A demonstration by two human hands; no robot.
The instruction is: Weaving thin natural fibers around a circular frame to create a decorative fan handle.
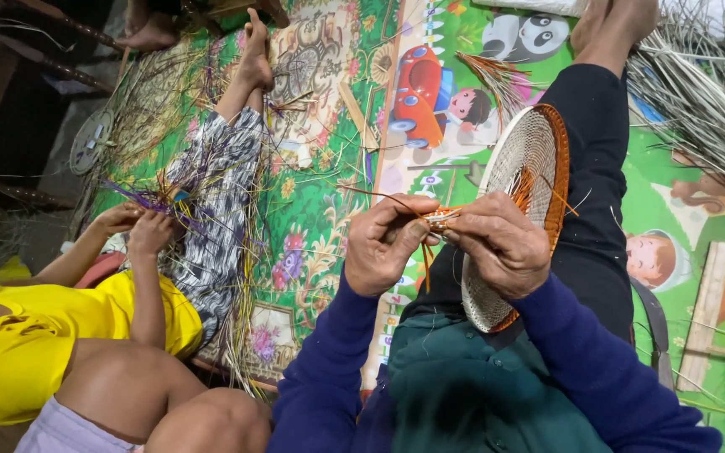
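Woven disc [524, 180], round, pale centre with orange rim, stands on edge against my black-trousered leg, long axis running 1 to 7 o'clock. I've got my left hand [388, 247] and right hand [501, 243] both pinched shut on an orange strand [440, 218] at the disc's 9 o'clock edge, fingertips nearly touching. Right hand is nearer, touching the disc face. At 9 o'clock, another person's hands [136, 226] work purple fibres.

Round woven disc [524, 168], pale centre with orange rim, standing on edge across the lap, thin orange strand [426, 252] trailing from its near rim.
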